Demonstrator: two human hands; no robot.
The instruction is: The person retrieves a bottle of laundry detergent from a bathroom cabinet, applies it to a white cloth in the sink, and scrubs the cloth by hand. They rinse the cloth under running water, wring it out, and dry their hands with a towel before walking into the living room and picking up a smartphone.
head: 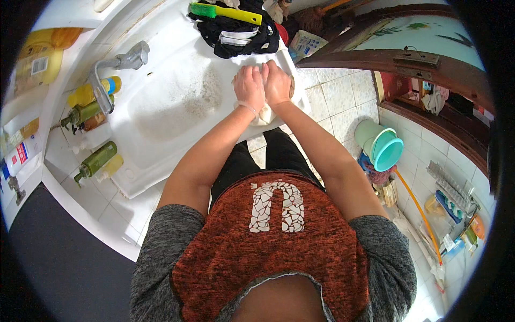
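Note:
My left hand (248, 85), with a pale bangle at the wrist, and my right hand (277, 83) are pressed side by side at the right part of a white sink (161, 161). Both are closed around a cream-coloured cloth (264, 115); its lower end shows below my wrists, and the rest is mostly hidden. A brownish edge shows beside my right hand, too little of it to name. Just beyond lies a heap of black fabric (245, 47) with a white patch. On top of it rests a yellow-handled brush (237, 13) with green bristles. Suds (201, 94) and cloudy water lie in the basin.
A metal faucet (98, 82) reaches over the basin from the left. Several bottles, among them a green pump bottle (97, 158), stand along the left ledge. A pale green bucket (368, 135) with a turquoise basin (388, 151) stands on the floor at right, below a wood-framed opening.

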